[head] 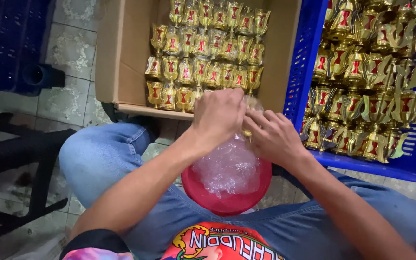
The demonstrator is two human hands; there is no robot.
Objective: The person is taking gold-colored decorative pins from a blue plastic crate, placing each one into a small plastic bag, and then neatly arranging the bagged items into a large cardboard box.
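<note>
Gold lantern (pixel 250 103) (red-paned) pinched by both hands' grip, left hand (pixel 217 115) and right hand (pixel 273 137), before cardboard box (pixel 121 58).

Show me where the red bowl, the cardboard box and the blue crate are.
red bowl (pixel 227 204): head view, front rim.
cardboard box (pixel 121 53): head view, left inner wall.
blue crate (pixel 304 53): head view, left wall.

lanterns (pixel 203 53): gold frames with red panels, each panel crossed by a gold hourglass-like figure
cardboard box (pixel 121 53): plain brown
crate (pixel 304 58): bright blue, slotted walls
bowl (pixel 227 197): red, piled with clear, glinting plastic pieces
jeans (pixel 97 154): faded light blue
floor tiles (pixel 68 48): pale grey-green with a mottled white pattern
stool (pixel 25 159): black
shirt (pixel 217 245): red with multicoloured print
</note>
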